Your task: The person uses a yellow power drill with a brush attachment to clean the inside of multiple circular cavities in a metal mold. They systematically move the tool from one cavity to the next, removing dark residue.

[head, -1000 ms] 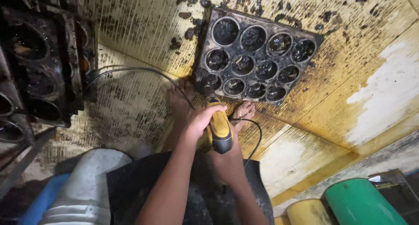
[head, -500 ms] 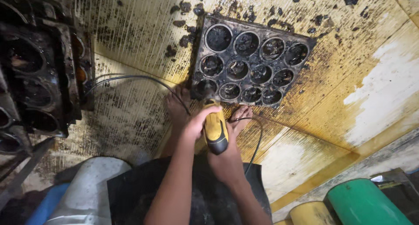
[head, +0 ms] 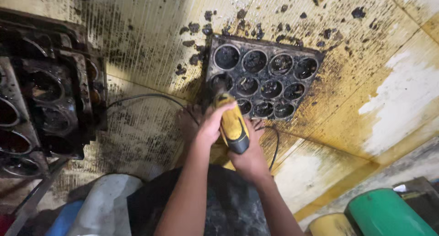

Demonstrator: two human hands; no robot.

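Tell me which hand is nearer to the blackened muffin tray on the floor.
Left. The left hand grips the front of the yellow power tool, almost at the muffin tray's near left corner. The right hand sits under the tool's rear end, farther back toward the person.

Warm, uneven light brightens the upper middle; left side sinks into shadow; slight softness, wide-angle edge distortion.

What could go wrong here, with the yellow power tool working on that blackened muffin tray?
1. The tool's black cord loops just under the right hand and may snag.
2. Bare toes sit close to the yellow power tool.
3. The muffin tray looks unclamped and might shift; loose black debris could fly.
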